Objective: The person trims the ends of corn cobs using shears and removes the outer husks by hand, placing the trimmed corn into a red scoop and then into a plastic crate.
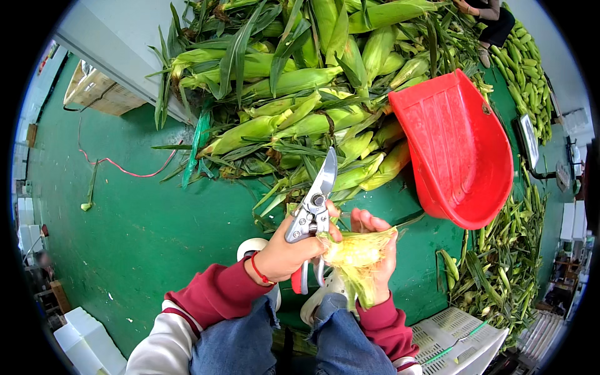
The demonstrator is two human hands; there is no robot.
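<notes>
Pruning shears (pixel 311 213) with silver blades and red-lined handles are held in my left hand (pixel 289 253), the blades pointing away from me. Fingers of that hand also touch the end of a partly husked ear of corn (pixel 358 251). My right hand (pixel 385 262) grips this ear from the other side. Pale yellow kernels show through silk and strips of husk hanging down. Beyond my hands lies a large heap of unhusked corn ears (pixel 300 82) with long green leaves.
A red plastic scoop (pixel 459 154) stands right of the heap. Husk scraps (pixel 497 267) cover the floor at right, near a grey perforated crate (pixel 445 323) with a green-handled tool. Another person (pixel 492 18) sits at the far right, by piled green ears (pixel 527 79). Pink cord (pixel 126 171) lies left.
</notes>
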